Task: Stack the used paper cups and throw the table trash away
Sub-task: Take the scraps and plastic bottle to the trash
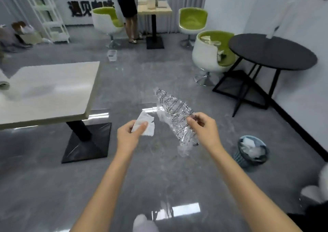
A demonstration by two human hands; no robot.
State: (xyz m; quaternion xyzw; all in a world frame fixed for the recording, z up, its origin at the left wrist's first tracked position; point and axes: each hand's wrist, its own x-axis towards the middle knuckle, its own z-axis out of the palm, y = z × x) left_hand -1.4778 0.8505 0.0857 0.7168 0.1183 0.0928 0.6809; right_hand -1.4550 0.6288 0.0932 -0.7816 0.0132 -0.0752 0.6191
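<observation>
Fingers (142, 125) of left hand (129, 134): pinching 1 crumpled white paper scrap (150, 124). Fingers of right hand (204, 125): pinching 1 clear crinkled plastic wrapper with black print (173, 111). Both items held above grey floor (159, 178). 1 blue mesh waste bin (239, 158), holding white trash, stands lower right. 1 pale rectangular desk (53, 86) at left.

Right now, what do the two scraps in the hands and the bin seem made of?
Left scrap: matte white paper or tissue, torn edges. Right scrap: thin clear plastic film, glossy, crinkled, printed. Bin: probably plastic, blue-grey perforated wall.
</observation>
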